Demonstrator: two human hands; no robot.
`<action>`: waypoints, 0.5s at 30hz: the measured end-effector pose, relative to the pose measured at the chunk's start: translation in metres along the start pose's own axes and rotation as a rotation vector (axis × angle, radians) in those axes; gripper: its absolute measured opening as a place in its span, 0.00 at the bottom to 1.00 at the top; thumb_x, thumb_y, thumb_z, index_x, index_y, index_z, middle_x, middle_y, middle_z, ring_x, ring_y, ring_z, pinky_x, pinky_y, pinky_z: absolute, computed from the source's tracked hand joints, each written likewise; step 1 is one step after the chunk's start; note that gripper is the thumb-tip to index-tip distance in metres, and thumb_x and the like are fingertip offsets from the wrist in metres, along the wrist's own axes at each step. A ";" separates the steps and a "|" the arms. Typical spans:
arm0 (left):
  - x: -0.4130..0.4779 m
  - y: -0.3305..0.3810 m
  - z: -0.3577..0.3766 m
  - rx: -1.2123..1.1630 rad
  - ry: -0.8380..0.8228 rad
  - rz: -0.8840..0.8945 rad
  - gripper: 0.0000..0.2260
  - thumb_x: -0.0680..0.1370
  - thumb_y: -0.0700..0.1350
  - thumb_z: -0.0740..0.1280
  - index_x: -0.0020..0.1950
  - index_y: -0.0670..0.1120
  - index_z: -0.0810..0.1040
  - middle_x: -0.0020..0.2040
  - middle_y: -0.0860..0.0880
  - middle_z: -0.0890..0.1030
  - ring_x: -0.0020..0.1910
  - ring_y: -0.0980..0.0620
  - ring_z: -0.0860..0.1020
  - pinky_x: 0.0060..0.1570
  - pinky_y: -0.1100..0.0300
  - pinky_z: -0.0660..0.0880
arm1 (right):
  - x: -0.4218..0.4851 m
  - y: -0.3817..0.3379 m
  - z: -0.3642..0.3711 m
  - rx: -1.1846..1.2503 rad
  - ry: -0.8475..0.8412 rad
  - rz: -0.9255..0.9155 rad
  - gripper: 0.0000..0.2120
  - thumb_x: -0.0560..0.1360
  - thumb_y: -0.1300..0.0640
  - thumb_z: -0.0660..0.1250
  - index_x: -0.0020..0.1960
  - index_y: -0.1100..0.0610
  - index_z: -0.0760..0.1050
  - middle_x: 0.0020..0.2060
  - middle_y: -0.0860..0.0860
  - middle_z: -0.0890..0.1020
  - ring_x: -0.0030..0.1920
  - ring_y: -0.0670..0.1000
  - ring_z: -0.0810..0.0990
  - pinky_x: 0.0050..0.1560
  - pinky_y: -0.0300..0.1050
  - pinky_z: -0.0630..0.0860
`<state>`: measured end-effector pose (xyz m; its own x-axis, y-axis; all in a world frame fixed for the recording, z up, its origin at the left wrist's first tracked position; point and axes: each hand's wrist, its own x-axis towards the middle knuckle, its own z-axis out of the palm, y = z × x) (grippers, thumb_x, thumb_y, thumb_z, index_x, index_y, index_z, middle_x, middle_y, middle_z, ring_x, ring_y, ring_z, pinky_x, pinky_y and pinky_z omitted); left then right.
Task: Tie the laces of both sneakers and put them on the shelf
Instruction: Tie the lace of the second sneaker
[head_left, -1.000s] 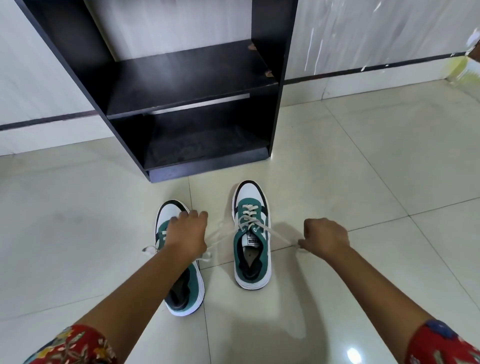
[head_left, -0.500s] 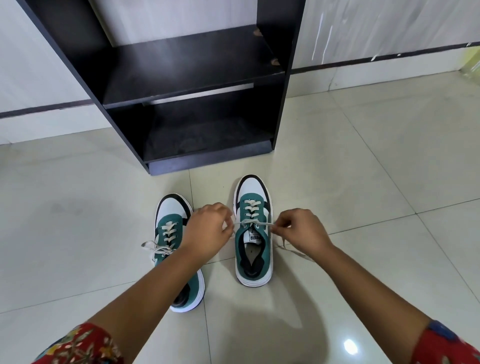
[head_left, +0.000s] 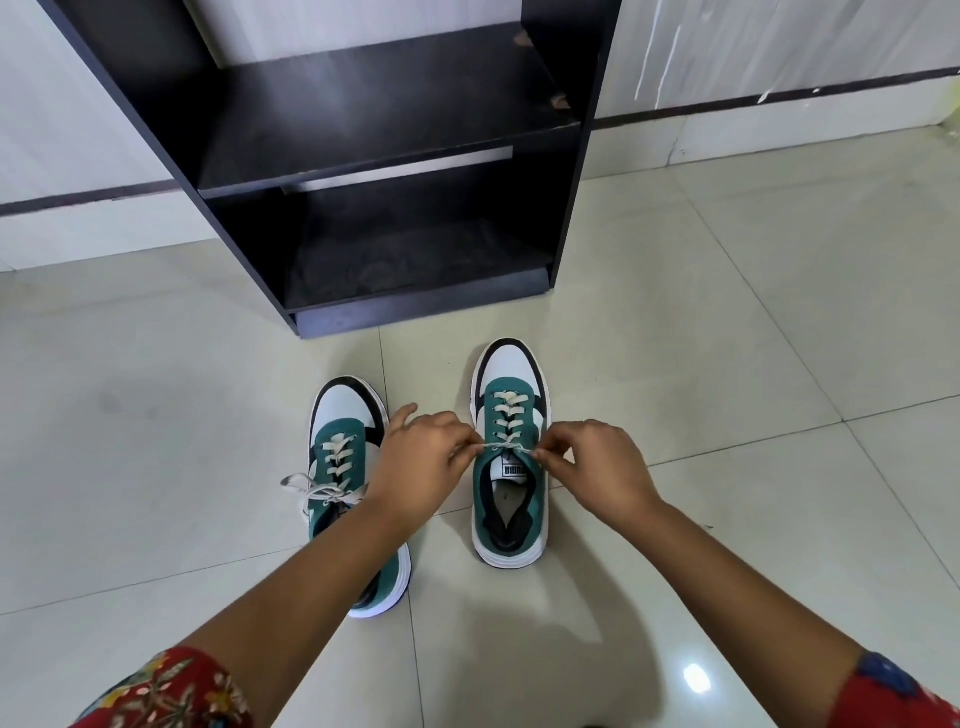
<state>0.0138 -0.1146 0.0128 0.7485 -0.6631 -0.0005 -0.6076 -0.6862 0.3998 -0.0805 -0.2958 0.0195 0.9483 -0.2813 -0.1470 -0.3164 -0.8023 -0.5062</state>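
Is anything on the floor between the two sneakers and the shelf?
Nothing visible: bare tile lies between the right sneaker, the left sneaker and the shelf, whose two levels look empty.

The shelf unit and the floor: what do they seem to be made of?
The shelf unit looks like black laminated board with a matt finish; chipped spots at its right edge show pale brown core. The floor seems to be glazed cream tile: thin grout lines and a glossy light reflection.

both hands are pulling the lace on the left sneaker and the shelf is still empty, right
Not quite. The head view shows the left hand and right hand pinching the lace of the right sneaker, not the left one. The shelf is indeed empty.
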 end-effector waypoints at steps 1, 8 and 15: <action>-0.001 -0.002 0.001 0.015 -0.002 0.006 0.08 0.77 0.49 0.65 0.47 0.50 0.83 0.44 0.52 0.83 0.45 0.49 0.80 0.67 0.50 0.60 | 0.000 0.003 0.000 -0.020 -0.017 0.026 0.09 0.75 0.48 0.65 0.46 0.52 0.80 0.44 0.48 0.85 0.45 0.53 0.81 0.43 0.45 0.72; -0.006 -0.012 0.007 0.009 0.001 0.000 0.08 0.77 0.48 0.64 0.44 0.49 0.82 0.42 0.52 0.83 0.42 0.50 0.80 0.66 0.52 0.62 | 0.003 0.008 0.007 -0.041 -0.116 0.115 0.11 0.76 0.48 0.61 0.48 0.54 0.77 0.46 0.52 0.84 0.46 0.57 0.80 0.43 0.49 0.75; -0.007 -0.012 0.010 -0.013 -0.005 -0.025 0.08 0.77 0.49 0.63 0.45 0.49 0.81 0.42 0.53 0.82 0.41 0.51 0.80 0.69 0.54 0.57 | 0.000 0.016 0.011 0.069 -0.173 0.132 0.09 0.77 0.49 0.60 0.47 0.53 0.76 0.45 0.51 0.84 0.47 0.55 0.81 0.47 0.52 0.77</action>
<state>0.0129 -0.1043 -0.0011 0.7619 -0.6475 -0.0153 -0.5854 -0.6985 0.4116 -0.0856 -0.3026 0.0027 0.8909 -0.2818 -0.3562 -0.4408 -0.7251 -0.5291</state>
